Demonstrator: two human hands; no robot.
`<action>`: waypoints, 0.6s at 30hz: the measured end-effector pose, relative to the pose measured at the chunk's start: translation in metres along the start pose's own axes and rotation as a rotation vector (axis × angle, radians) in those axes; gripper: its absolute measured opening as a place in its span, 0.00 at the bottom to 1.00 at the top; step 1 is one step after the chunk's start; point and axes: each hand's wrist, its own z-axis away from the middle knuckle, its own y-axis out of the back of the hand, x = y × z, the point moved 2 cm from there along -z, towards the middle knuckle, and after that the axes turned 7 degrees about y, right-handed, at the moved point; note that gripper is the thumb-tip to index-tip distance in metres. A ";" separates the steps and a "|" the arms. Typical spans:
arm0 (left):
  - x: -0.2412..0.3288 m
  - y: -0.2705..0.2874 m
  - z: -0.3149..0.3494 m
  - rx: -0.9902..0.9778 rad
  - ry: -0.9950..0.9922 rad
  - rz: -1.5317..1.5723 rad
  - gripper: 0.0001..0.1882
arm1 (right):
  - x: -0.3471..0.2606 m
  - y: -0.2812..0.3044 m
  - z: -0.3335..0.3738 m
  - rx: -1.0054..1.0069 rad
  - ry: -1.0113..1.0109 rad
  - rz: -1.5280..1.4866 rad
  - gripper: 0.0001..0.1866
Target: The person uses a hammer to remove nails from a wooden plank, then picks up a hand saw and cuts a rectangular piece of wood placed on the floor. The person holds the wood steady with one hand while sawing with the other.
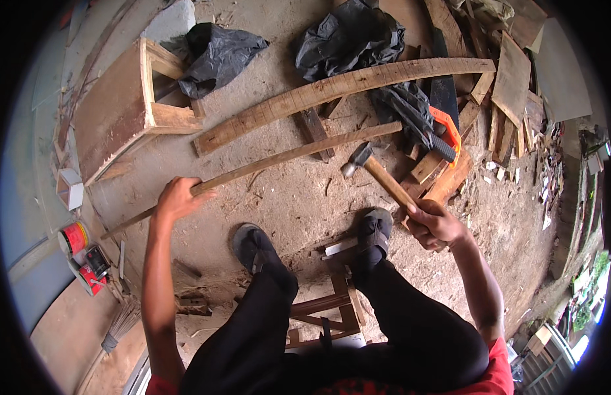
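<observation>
My right hand (pixel 434 225) is closed around the wooden handle of a hammer (pixel 387 180), its metal head raised toward the far end of a thin wooden strip (pixel 299 151). That strip slants from the lower left up to the middle. Around its left part my left hand (pixel 182 199) is wrapped, the fingers partly hidden behind the wood. Beyond the strip lies a wide wooden plank (pixel 345 85) with dark marks along its face. To the right of the hammer head, a saw with an orange handle (pixel 452 131) rests by a black plastic bag (pixel 407 108).
A wooden box frame (pixel 114 112) stands at the far left. Cans (pixel 74 238) and a bundled broom (pixel 119 324) are at the left. Scrap boards (pixel 513 79) pile up at the far right. More black plastic (pixel 348 39) lies at the back. Between my legs is a small wooden frame (pixel 345 303).
</observation>
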 end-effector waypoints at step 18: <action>-0.001 -0.015 0.037 0.094 0.043 0.022 0.30 | -0.019 -0.046 -0.018 0.199 0.264 0.284 0.24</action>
